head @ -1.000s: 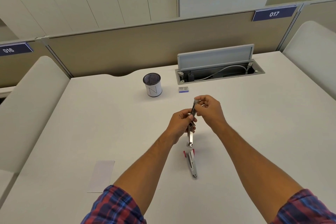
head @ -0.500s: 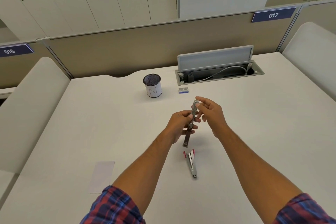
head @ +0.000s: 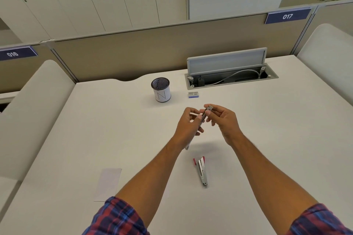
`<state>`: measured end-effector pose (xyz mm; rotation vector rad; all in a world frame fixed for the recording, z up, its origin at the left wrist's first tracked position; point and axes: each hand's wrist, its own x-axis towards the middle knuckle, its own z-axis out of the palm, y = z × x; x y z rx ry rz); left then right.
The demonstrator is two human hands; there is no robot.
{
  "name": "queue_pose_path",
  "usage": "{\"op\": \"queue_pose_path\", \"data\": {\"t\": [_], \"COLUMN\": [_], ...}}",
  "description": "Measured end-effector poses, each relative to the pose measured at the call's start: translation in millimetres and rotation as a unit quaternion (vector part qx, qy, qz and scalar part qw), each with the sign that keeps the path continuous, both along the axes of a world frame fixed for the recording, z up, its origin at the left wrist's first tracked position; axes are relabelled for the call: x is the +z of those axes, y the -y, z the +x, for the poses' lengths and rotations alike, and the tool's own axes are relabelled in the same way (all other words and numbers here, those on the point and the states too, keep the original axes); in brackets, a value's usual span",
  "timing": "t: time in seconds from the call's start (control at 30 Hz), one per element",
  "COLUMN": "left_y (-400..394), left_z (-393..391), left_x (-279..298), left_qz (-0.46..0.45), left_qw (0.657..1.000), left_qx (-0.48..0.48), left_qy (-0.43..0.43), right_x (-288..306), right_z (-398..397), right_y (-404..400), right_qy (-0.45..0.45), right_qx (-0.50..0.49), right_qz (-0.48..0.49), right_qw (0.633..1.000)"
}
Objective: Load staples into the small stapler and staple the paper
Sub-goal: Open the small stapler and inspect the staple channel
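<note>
A small metal stapler part (head: 204,115) is held above the white desk (head: 267,139) between both hands. My left hand (head: 188,126) grips its lower half, and the bottom end pokes out under the wrist. My right hand (head: 221,118) pinches its top end with thumb and fingertips. Another stapler piece with red tips (head: 201,170) lies flat on the desk nearer to me. A white slip of paper (head: 108,183) lies on the desk to the left of my left forearm. A small staple box (head: 193,94) sits beyond my hands.
A white and black pen cup (head: 161,89) stands at the back of the desk. Behind the staple box an open cable tray (head: 229,76) has its lid raised. Padded dividers flank the desk left and right.
Both hands rose slightly with the metal part, drawing it up away from the piece on the desk. My right hand shifted its pinch at the top end.
</note>
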<state>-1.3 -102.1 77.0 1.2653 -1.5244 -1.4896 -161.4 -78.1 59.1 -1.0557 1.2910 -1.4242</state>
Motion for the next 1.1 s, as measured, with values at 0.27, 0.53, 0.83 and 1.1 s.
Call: {"op": "queue_pose_path", "data": {"t": [0.27, 0.53, 0.83, 1.1], "left_y": [-2.1, -6.0, -9.9, -0.8], "left_z": [-2.2, -5.8, -6.3, 0.3], "left_x": [5.6, 7.5, 0.5, 4.8], "left_qz": [-0.124, -0.133, -0.153, -0.14], "left_qw": [0.99, 0.989, 0.987, 0.986], "left_qx": [-0.029, -0.022, -0.002, -0.031], "left_qy": [0.051, 0.059, 0.051, 0.08], "right_x": [-4.0, -3.9, -6.1, -10.8], "right_z": [0.4, 0.5, 1.5, 4.4], "right_y": [-4.2, -4.3, -4.7, -3.4], "right_qy": [0.065, 0.06, 0.089, 0.084], "right_qx": [-0.007, -0.024, -0.027, -0.033], "right_qz": [-0.013, -0.013, -0.005, -0.005], "right_qw": [0.998, 0.998, 0.996, 0.996]}}
